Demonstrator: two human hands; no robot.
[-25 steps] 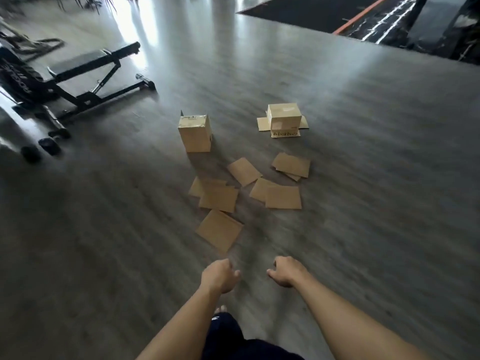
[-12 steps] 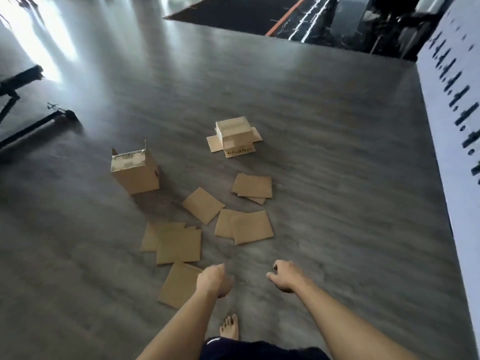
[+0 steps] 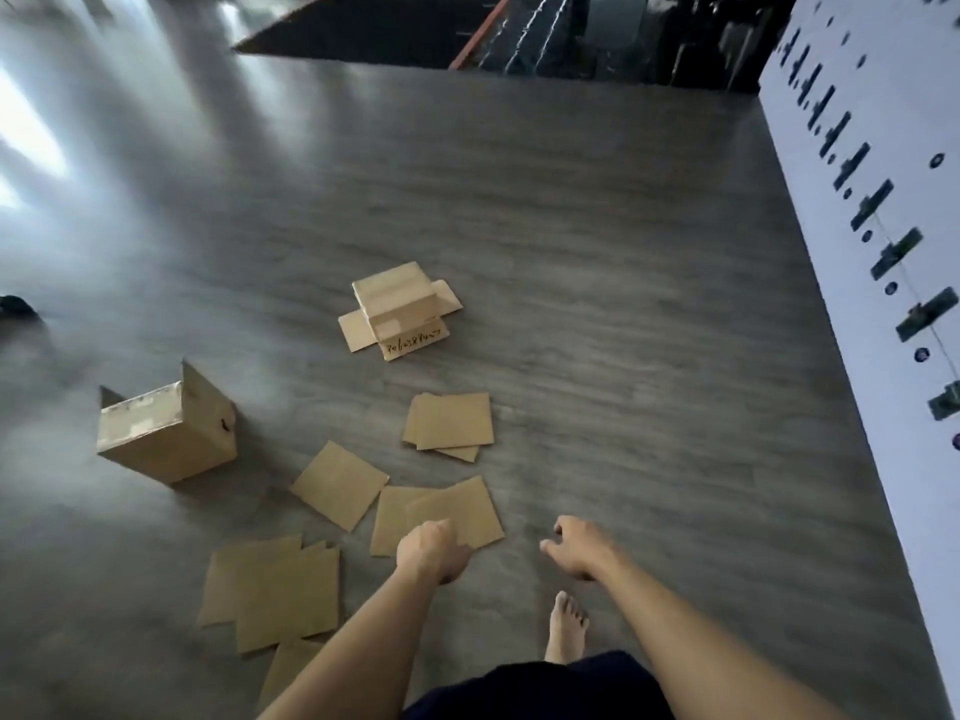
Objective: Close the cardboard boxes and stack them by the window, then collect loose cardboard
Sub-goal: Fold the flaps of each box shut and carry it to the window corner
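Two cardboard boxes stand on the grey floor. One box [image 3: 166,439] at the left has flaps sticking up. The other box [image 3: 397,298] sits farther off with its flaps spread flat around it. Several loose cardboard sheets lie between them and me: a small pile [image 3: 452,420], a single sheet [image 3: 338,484], overlapping sheets [image 3: 415,514] and a pile at lower left [image 3: 275,592]. My left hand [image 3: 431,553] hangs above the overlapping sheets, fingers curled, holding nothing. My right hand [image 3: 576,545] is held out over bare floor with loosely curled fingers, empty.
A white wall [image 3: 878,210] with dark markings runs along the right. A dark mat [image 3: 363,28] and dark equipment lie at the far end. My bare foot [image 3: 566,626] stands on the floor below my right hand. Window glare brightens the floor at upper left.
I have walked forward and turned right; the boxes and sheets are closer and shifted left, and the bench has left view. Both hands stay empty.
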